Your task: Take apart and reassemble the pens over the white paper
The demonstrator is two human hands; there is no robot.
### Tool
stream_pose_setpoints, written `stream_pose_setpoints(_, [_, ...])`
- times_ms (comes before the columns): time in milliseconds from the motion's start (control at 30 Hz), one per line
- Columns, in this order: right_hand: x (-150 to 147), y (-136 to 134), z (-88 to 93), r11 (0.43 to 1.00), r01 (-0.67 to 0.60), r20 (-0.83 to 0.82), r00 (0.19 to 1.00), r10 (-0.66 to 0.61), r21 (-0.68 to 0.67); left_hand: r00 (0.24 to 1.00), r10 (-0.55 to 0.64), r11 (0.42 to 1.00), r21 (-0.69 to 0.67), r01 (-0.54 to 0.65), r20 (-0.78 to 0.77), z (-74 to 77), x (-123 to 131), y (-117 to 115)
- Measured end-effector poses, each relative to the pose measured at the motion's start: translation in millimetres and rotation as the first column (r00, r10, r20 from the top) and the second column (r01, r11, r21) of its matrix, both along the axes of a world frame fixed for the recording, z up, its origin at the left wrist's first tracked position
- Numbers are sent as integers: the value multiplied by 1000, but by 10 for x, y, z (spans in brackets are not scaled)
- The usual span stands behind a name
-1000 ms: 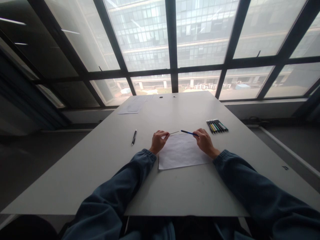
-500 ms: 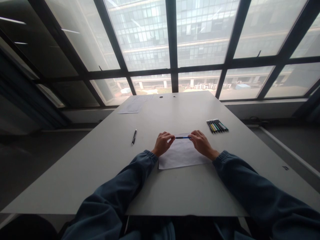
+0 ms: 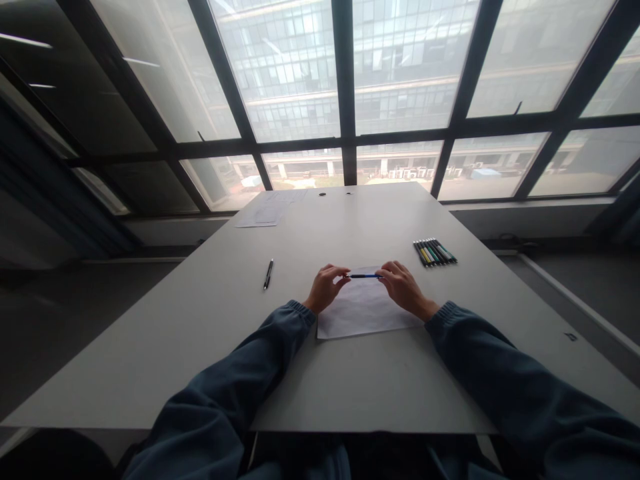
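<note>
My left hand [image 3: 326, 287] and my right hand [image 3: 403, 285] meet over a white sheet of paper [image 3: 363, 311] on the grey table [image 3: 210, 320]. Between the fingertips of both hands lies a thin blue pen [image 3: 364, 275], held level, each hand pinching one end. Both forearms wear dark blue sleeves and rest toward the table's near edge.
A row of several pens [image 3: 434, 252] lies to the right of my hands. A single black pen [image 3: 269, 274] lies to the left. More printed sheets [image 3: 267, 212] sit at the far left end, near two dark grommets. Large windows stand beyond the table.
A second ago the hands were apart, the left with a thin refill and the right with the blue barrel. They came together, the pieces now form one pen, and little has moved since.
</note>
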State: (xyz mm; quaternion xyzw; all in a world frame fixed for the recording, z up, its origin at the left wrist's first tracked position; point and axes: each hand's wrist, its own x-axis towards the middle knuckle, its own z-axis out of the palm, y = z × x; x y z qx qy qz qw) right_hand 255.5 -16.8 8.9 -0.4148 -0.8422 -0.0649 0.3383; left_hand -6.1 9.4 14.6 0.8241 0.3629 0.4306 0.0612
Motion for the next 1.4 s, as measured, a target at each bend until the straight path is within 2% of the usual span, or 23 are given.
stream_pose_setpoints(400, [9, -10, -12, 1000, -25, 26, 999, 25, 12, 998, -29, 994, -101, 35, 58, -45, -8, -4])
stream_pose_setpoints(667, [-16, -62, 50, 999, -45, 79, 996, 45, 0, 996, -24, 992, -125, 34, 85, -42, -10, -7])
stream_pose_setpoints(1200, [-50, -84, 74, 999, -52, 153, 987, 52, 1, 995, -61, 996, -57, 65, 82, -42, -15, 5])
stream_pose_setpoints(1400, [-37, -67, 38, 996, -28, 142, 989, 40, -88, 994, -105, 994, -26, 106, 38, -23, -11, -5])
